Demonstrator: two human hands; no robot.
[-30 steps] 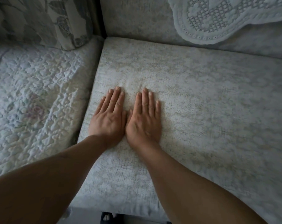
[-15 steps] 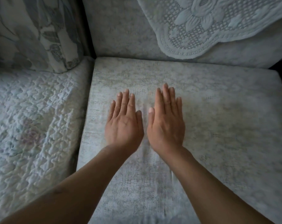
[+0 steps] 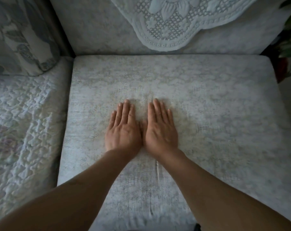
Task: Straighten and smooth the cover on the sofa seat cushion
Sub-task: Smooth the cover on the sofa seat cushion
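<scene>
A thin raised crease (image 3: pixel 157 169) runs along the pale mottled grey fabric cover (image 3: pixel 216 130) of the square sofa seat cushion, just near of the wrists. The left hand (image 3: pixel 123 130) and right hand (image 3: pixel 160 130) lie flat on it mid-cushion, fingers straight, thumbs touching. Left lies a bumpy quilted white cover (image 3: pixel 24 122); far, a scalloped lace doily (image 3: pixel 173 22) drapes the backrest.

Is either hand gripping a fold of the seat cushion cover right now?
No, the left hand and right hand lie flat, fingers straight, on the cushion cover.
</scene>
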